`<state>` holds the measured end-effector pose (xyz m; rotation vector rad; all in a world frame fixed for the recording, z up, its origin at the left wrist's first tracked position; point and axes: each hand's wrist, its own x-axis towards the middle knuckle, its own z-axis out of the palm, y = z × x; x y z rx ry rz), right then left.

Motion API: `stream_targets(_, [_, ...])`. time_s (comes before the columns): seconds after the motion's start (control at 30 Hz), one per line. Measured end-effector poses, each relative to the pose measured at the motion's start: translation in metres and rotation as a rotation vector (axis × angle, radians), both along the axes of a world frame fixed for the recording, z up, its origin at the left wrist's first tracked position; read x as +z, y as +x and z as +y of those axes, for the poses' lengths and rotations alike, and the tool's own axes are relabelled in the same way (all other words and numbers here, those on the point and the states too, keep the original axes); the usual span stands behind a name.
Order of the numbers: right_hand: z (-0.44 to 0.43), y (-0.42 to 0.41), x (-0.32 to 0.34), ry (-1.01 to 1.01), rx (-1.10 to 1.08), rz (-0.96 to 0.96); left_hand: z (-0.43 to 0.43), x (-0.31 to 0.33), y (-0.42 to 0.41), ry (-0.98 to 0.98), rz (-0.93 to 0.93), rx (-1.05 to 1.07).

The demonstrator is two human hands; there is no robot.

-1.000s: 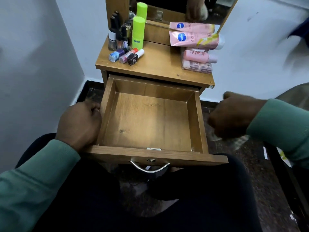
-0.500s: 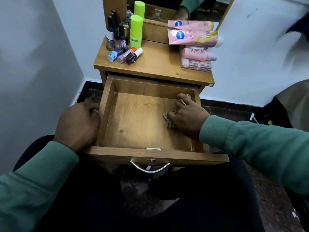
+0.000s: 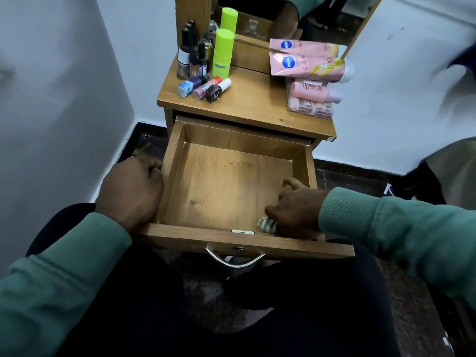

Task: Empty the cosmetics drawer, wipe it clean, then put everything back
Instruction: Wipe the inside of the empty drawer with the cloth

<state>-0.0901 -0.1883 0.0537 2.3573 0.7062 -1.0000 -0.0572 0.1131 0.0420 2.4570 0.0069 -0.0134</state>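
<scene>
Moved: right hand [image 3: 296, 210] with cloth [image 3: 266, 224], drawn from the far right of the drawer [image 3: 221, 186] floor to its near right corner; left hand [image 3: 131, 188] unmoved on the left wall.
Surface [image 3: 247, 104]: wooden top behind the drawer, loaded at both back corners, bare in the middle.
Drawer: pulled well out toward the body, emptied, nothing inside but hand and cloth; handle [image 3: 233, 260] on the near face.
Left hand: outside the left wall, fingers curled over its top edge, gripping it.
Right hand: inside, low in the near right corner, fingers bunched round the cloth, pressing it to the floor close by the front wall.
Cosmetics [image 3: 206, 87]: all up on the surface, well apart from the drawer floor; tubes [image 3: 309, 65] at back right, can [image 3: 222, 54] and bottles [image 3: 184, 60] at back left.
Cloth: small striped wad, mostly hidden under the fingers, poking out on their left.
Relation: rest of the floor lying left of and beyond the fingers; right hand the nearer one, already on it.
Step, as a judgement: emptying done, wiping under way, putting back not begun.
Next, as a judgement: probably a sweep leftward along the front wall, braced by the left grip against sliding.
</scene>
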Motion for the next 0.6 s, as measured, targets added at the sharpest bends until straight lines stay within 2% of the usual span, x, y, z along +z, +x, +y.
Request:
stream_targets(0.33, [0.010,0.006,0.009,-0.011,-0.116,0.073,-0.001,0.006,-0.001,0.015,0.005,-0.019])
stream_targets(0.43, [0.005,0.006,0.021,0.149,-0.375,0.093,0.001,0.007,-0.001,0.017,-0.005,-0.019])
stream_targets(0.5, [-0.001,0.002,0.035,0.292,-0.490,0.034,0.001,0.006,-0.001,0.024,-0.019,-0.029])
stream_targets(0.57, [-0.012,-0.002,0.056,0.276,-0.360,-0.091,0.001,0.006,0.001,0.034,-0.041,-0.034])
stream_targets(0.6, [-0.023,-0.004,0.067,0.178,-0.264,-0.141,0.001,0.005,0.001,0.040,-0.049,-0.039])
